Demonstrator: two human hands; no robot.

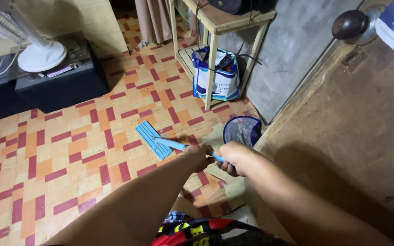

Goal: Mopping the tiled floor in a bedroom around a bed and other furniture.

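A light blue flat mop lies with its rectangular head (150, 138) on the patterned floor, its blue handle (172, 145) running back toward me. My left hand (199, 155) is closed around the handle lower down. My right hand (233, 157) grips the same handle just behind it, closer to my body. Both forearms reach in from the bottom of the view.
The floor (69, 150) has orange, yellow and red tiles. A blue mesh basket (242, 130) sits by the wooden door (352, 136). A blue and white bag (224, 75) stands under a wooden table (224, 20). A white fan (37, 52) rests on a dark box at left.
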